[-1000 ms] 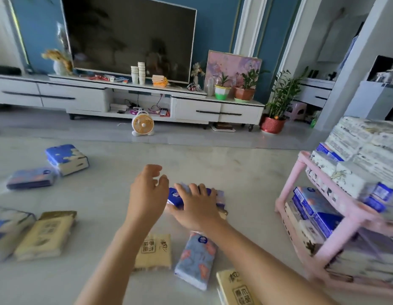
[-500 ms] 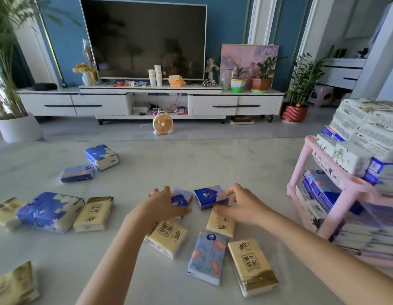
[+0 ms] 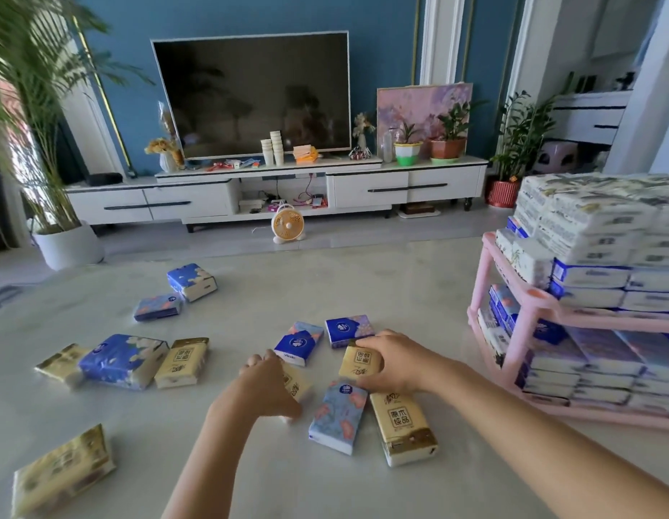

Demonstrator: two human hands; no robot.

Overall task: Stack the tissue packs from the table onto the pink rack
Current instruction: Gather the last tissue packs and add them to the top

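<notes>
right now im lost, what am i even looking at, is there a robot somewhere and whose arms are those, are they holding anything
There is no machine here. A person wears a camera on the head, so this single picture looks forward and down at their own bare arms. The left hand grips the left yellow pack, and the right hand grips the right yellow pack. Both packs lie on the table, with more tissue packs scattered around them. The pink rack, already loaded with packs, stands on the right.
</notes>
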